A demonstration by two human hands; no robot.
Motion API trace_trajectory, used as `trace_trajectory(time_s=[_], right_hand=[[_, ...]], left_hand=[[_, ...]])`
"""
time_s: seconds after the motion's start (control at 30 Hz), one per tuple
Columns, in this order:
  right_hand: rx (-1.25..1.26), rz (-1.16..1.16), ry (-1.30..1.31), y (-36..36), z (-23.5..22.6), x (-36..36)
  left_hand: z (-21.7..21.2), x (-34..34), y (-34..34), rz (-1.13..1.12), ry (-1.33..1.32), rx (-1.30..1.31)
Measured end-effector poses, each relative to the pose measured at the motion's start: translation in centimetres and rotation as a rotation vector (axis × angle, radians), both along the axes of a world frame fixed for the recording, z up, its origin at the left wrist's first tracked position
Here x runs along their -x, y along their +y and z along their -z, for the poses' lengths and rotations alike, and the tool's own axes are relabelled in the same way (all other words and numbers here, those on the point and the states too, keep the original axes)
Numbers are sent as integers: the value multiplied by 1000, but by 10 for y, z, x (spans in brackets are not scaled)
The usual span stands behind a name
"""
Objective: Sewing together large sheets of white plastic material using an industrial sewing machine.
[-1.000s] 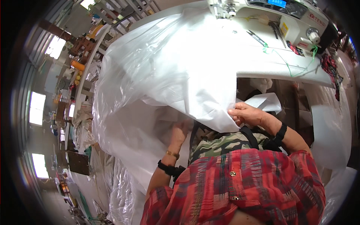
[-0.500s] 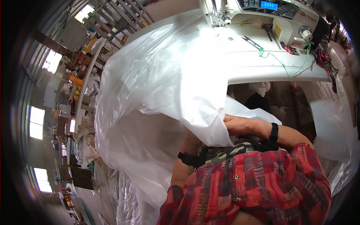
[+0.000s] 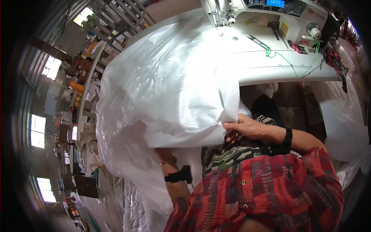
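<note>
A large sheet of translucent white plastic (image 3: 185,100) spreads over the sewing table and hangs toward my lap. My right hand (image 3: 247,127) is closed at the sheet's near right corner, with the edge pinched between thumb and fingers. My left hand (image 3: 164,154) reaches under the near edge of the sheet; its fingers are hidden beneath the plastic and the visible part is blurred. Beyond the sheet stands a white sewing machine (image 3: 266,19), its needle area (image 3: 221,27) beside the brightly lit plastic.
Thread snips (image 3: 258,42) lie on the machine bed, with green thread (image 3: 288,63) trailing beside them. A plaid scrap (image 3: 333,60) hangs at the bed's right end. More white plastic (image 3: 344,131) hangs at the right. Metal racks (image 3: 119,17) and a cluttered bench (image 3: 87,85) stand at the left.
My left hand has moved left, away from the right hand, under the sheet. The near edge of the plastic has spread out wider and flatter. My right hand has shifted slightly.
</note>
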State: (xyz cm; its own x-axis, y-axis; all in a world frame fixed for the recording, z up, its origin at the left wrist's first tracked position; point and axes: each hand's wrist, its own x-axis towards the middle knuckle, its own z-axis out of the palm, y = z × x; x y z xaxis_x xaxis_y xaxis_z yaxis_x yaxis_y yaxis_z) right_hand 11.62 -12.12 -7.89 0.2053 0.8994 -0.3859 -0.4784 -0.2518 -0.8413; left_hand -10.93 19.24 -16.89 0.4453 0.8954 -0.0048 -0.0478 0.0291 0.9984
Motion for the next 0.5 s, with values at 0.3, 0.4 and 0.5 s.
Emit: trace_trajectory(time_s=[0.3, 0.4, 0.5], right_hand=[[-136, -202, -74, -37, -25, -4], [-36, -274, -140, -31, 1, -12], [237, -188, -532, -31, 13, -29]], left_hand=[[-10, 186, 123, -696, 1048, -580], [2, 195, 96, -514, 1440, -235], [-10, 198, 68, -301, 1559, -167]])
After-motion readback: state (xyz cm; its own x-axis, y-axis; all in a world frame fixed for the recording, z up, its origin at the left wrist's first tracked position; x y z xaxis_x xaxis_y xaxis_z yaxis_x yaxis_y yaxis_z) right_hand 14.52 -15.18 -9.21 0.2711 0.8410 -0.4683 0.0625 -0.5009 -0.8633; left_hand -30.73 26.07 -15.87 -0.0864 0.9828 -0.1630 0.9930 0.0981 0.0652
